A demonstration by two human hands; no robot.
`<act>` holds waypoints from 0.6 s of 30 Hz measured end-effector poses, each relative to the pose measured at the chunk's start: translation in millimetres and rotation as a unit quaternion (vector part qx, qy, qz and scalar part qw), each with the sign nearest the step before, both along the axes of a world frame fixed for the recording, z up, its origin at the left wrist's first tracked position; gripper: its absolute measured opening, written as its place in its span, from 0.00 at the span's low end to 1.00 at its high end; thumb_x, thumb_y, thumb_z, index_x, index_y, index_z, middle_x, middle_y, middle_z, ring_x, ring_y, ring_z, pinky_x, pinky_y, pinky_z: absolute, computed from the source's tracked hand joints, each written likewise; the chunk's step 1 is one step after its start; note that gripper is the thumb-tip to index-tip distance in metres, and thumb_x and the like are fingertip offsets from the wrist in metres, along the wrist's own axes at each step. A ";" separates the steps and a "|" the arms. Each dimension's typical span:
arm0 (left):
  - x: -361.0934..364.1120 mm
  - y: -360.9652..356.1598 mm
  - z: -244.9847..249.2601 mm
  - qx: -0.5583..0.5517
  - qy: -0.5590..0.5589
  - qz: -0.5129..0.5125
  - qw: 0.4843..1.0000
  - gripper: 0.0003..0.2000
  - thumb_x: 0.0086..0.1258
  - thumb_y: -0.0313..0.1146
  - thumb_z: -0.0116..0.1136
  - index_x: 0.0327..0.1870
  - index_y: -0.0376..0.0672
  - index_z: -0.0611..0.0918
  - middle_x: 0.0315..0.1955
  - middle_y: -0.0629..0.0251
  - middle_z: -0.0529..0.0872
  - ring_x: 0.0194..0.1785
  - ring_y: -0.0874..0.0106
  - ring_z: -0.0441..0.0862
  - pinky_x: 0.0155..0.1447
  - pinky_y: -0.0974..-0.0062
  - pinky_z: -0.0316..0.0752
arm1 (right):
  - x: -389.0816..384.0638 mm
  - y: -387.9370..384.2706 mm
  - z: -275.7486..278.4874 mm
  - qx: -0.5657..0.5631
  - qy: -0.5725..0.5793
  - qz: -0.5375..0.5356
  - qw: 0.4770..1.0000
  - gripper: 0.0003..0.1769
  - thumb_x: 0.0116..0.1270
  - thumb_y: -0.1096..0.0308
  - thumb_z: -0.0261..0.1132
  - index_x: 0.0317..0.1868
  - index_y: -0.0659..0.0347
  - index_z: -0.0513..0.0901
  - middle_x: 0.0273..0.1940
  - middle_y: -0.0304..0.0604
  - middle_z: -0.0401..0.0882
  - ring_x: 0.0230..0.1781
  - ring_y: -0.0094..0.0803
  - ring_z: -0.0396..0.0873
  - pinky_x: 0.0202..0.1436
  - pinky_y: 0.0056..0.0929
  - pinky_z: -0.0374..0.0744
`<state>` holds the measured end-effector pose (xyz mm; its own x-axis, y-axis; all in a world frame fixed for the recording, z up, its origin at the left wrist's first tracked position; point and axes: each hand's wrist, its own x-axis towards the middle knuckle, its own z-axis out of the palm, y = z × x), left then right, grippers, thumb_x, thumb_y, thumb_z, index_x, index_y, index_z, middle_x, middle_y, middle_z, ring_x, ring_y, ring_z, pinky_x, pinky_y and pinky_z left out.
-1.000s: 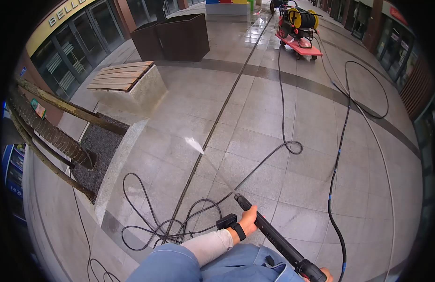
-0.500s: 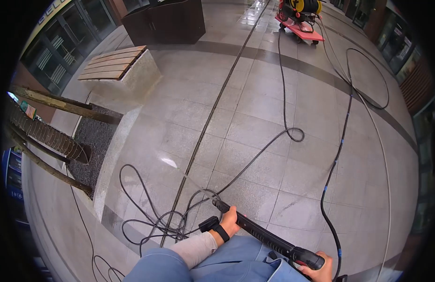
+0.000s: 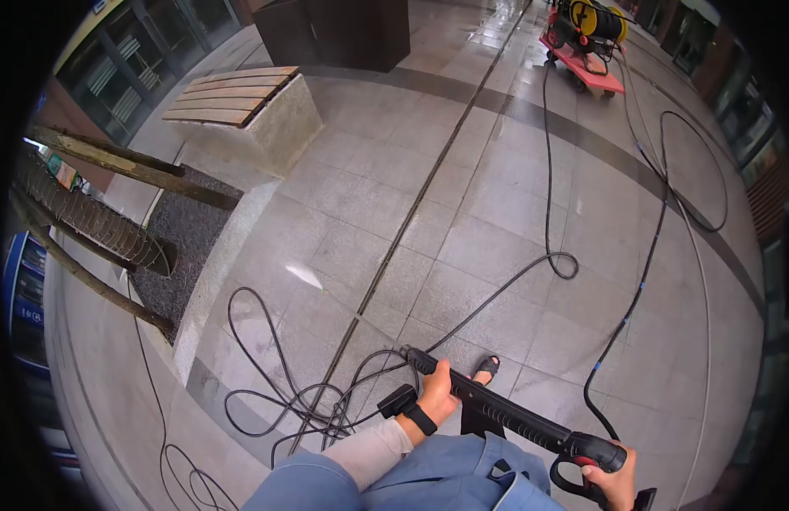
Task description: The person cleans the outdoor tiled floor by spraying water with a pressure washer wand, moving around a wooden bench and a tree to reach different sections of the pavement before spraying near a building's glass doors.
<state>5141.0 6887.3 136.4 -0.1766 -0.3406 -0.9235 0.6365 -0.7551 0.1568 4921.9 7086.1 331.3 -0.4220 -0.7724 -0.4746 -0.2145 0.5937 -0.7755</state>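
A long black pressure washer gun (image 3: pixel 513 414) slants across my lap, its nozzle pointing up and to the left. My left hand (image 3: pixel 437 397) is wrapped round the barrel near the front, a black strap on that wrist. At the rear handle, by the trigger guard, my right hand (image 3: pixel 618 479) is closed, its thumb at a red part. A thin water jet (image 3: pixel 373 328) leaves the nozzle and meets the paving near a bright white patch (image 3: pixel 304 274). Tangled black hose (image 3: pixel 305 400) lies below and left of the nozzle. My sandalled foot (image 3: pixel 488 366) shows beyond the barrel.
A red trolley (image 3: pixel 586 68) carries a machine and a yellow hose reel (image 3: pixel 594 19) at the back right. Hoses trail over the wet tiles (image 3: pixel 488 221). Left are a wood-topped bench (image 3: pixel 232 95), a dark box (image 3: pixel 333 34) and a propped tree trunk (image 3: pixel 88 209).
The view has shifted, so the surroundings sit further right. My foot has come into sight past the barrel. Both hands keep their hold on the gun, and the jet still sprays.
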 end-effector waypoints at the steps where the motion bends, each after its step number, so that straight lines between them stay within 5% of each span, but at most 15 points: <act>1: 0.8 -3.5 -17.1 0.022 -0.010 0.010 1.000 0.17 0.65 0.41 0.49 0.44 0.38 0.65 0.32 0.57 0.71 0.32 0.61 0.75 0.35 0.55 0.76 | -2.6 -12.8 -4.3 -0.001 0.010 0.034 0.999 0.14 0.49 0.70 0.68 0.37 0.67 0.80 0.19 0.32 0.73 0.14 0.15 0.65 0.17 0.14 0.62; 5: -14.9 -53.6 -55.1 0.001 -0.038 0.009 0.999 0.17 0.65 0.41 0.48 0.45 0.38 0.64 0.33 0.56 0.71 0.31 0.59 0.75 0.35 0.54 0.75 | 4.7 -77.0 9.8 0.047 -0.054 -0.012 0.997 0.14 0.47 0.72 0.68 0.35 0.69 0.80 0.23 0.37 0.77 0.19 0.19 0.70 0.22 0.19 0.68; 7: -33.5 -102.5 -48.5 -0.047 -0.068 -0.020 0.996 0.16 0.65 0.40 0.48 0.45 0.36 0.64 0.32 0.55 0.71 0.30 0.58 0.75 0.35 0.54 0.76 | -5.7 -94.8 -18.9 -0.039 -0.027 -0.025 0.999 0.22 0.38 0.63 0.72 0.31 0.69 0.77 0.26 0.40 0.78 0.25 0.23 0.74 0.32 0.21 0.73; 13: -94.9 -235.6 -14.2 -0.221 -0.086 -0.058 0.970 0.15 0.63 0.41 0.52 0.31 0.36 0.67 0.23 0.60 0.72 0.24 0.64 0.76 0.28 0.62 0.77 | -43.8 -181.2 -34.0 -0.089 -0.025 -0.049 0.994 0.16 0.44 0.64 0.69 0.32 0.66 0.80 0.24 0.35 0.77 0.24 0.20 0.72 0.29 0.19 0.72; 18: -67.6 -222.6 -40.9 -0.116 -0.090 0.010 0.989 0.12 0.63 0.37 0.49 0.34 0.35 0.67 0.26 0.58 0.73 0.28 0.61 0.76 0.34 0.54 0.75 | -67.4 -246.7 -10.8 -0.054 -0.093 -0.002 0.994 0.15 0.45 0.66 0.69 0.32 0.66 0.81 0.24 0.35 0.78 0.23 0.18 0.72 0.28 0.17 0.71</act>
